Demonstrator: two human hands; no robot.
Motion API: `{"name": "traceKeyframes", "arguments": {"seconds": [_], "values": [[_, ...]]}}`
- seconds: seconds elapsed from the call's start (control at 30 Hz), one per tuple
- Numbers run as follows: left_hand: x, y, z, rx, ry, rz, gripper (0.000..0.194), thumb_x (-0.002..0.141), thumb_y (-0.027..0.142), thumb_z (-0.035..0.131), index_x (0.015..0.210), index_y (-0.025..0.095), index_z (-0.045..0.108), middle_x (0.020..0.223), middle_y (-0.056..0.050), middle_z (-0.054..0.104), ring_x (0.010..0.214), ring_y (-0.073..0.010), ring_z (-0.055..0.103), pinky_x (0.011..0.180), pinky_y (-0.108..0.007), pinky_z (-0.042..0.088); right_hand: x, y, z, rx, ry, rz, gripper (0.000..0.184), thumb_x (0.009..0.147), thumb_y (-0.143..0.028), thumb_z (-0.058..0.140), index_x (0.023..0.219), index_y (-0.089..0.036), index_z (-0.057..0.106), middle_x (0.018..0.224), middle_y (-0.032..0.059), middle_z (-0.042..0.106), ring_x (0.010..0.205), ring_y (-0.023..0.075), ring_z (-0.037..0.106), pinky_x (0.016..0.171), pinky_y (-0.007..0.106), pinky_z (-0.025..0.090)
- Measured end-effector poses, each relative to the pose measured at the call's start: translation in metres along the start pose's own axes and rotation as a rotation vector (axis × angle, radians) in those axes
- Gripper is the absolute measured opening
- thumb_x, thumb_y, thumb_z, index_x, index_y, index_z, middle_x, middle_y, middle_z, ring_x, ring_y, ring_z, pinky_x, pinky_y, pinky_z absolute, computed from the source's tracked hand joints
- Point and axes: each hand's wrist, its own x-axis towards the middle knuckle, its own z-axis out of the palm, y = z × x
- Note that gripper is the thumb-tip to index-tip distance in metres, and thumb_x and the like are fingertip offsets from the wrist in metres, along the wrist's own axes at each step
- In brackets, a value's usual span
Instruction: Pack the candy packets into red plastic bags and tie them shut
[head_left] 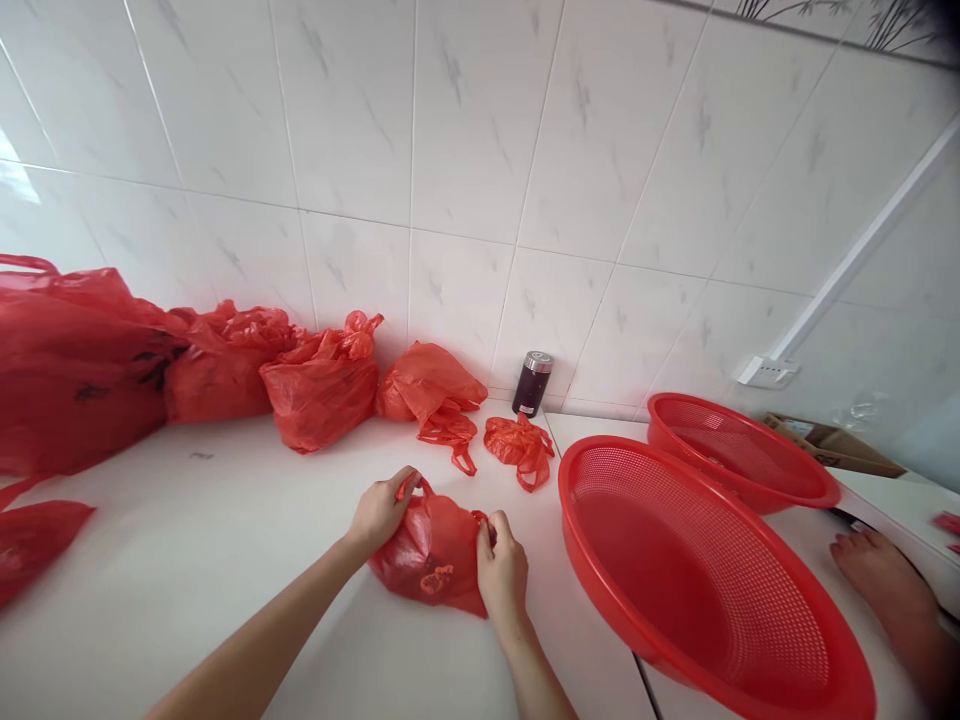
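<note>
A filled red plastic bag (439, 545) with a small orange print rests on the white table in front of me. At its upper left, the fingers of my left hand (381, 514) are closed on one handle loop. My right hand (502, 570) pinches the bag's other handle on the right side. What is inside the bag is hidden by the plastic. Just beyond it lies a small crumpled red bag (519, 445), and another red bag (431, 385) leans by the wall with its handles trailing forward.
Several full red bags (322, 390) line the tiled wall to the left. A dark thermos (532, 385) stands at the back. Two red mesh baskets (675, 650) take up the right, beside a cardboard box (855, 450). Another person's hand (885, 575) rests at the far right.
</note>
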Motion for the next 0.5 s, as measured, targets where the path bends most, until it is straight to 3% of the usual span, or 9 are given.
{"name": "traceKeyframes", "arguments": {"seconds": [0.17, 0.33, 0.5], "values": [[-0.011, -0.018, -0.007, 0.098, -0.012, -0.092, 0.03, 0.093, 0.042, 0.048, 0.103, 0.018, 0.063, 0.096, -0.004, 0.067, 0.079, -0.0158, 0.063, 0.076, -0.037, 0.052, 0.002, -0.001, 0.0, 0.072, 0.037, 0.08, 0.023, 0.09, -0.04, 0.036, 0.073, -0.025, 0.035, 0.05, -0.006, 0.041, 0.043, 0.0151, 0.038, 0.046, 0.024, 0.024], [-0.021, -0.03, -0.009, 0.197, 0.037, -0.114, 0.028, 0.093, 0.039, 0.05, 0.106, 0.018, 0.062, 0.103, -0.006, 0.066, 0.096, -0.0203, 0.062, 0.089, -0.044, 0.048, 0.003, 0.002, -0.004, 0.192, 0.09, 0.167, 0.026, 0.092, -0.043, 0.035, 0.072, -0.026, 0.029, 0.053, -0.0064, 0.043, 0.045, 0.0153, 0.04, 0.046, 0.024, 0.03], [-0.025, -0.046, -0.027, 0.216, 0.008, -0.179, 0.029, 0.093, 0.041, 0.048, 0.105, 0.018, 0.062, 0.102, -0.006, 0.066, 0.096, -0.0203, 0.061, 0.089, -0.044, 0.047, 0.007, 0.006, -0.005, 0.353, 0.097, 0.227, 0.027, 0.093, -0.043, 0.035, 0.073, -0.026, 0.028, 0.058, -0.0032, 0.056, 0.052, 0.0173, 0.054, 0.051, 0.026, 0.042]]}}
